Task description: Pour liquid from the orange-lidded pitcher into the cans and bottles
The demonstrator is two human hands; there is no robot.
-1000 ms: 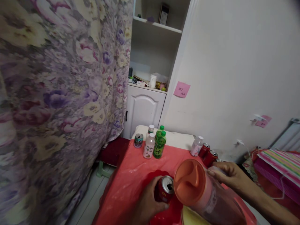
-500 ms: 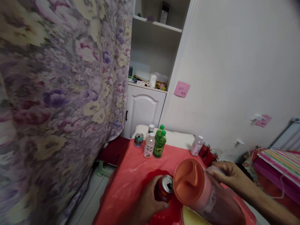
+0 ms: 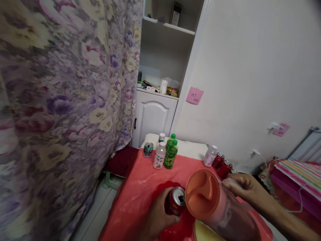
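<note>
My left hand (image 3: 157, 219) is wrapped round an opened red can (image 3: 176, 202) that stands on a red tray (image 3: 175, 231) at the near edge of the table. My right hand (image 3: 244, 189) grips the handle side of a clear jug with an orange lid (image 3: 203, 194). The jug is tipped towards the can, its lid right beside the can's top. The jug's lower body (image 3: 233, 221) holds dark liquid.
The table has a red plastic cover (image 3: 140, 187). At its far end stand a green bottle (image 3: 171, 154), a pale bottle (image 3: 159, 156) and a small tin (image 3: 148, 150); a white bottle (image 3: 210, 156) and two red cans (image 3: 222, 164) stand at the right. A flowered curtain (image 3: 65, 100) hangs left; a white cupboard (image 3: 152, 117) stands behind.
</note>
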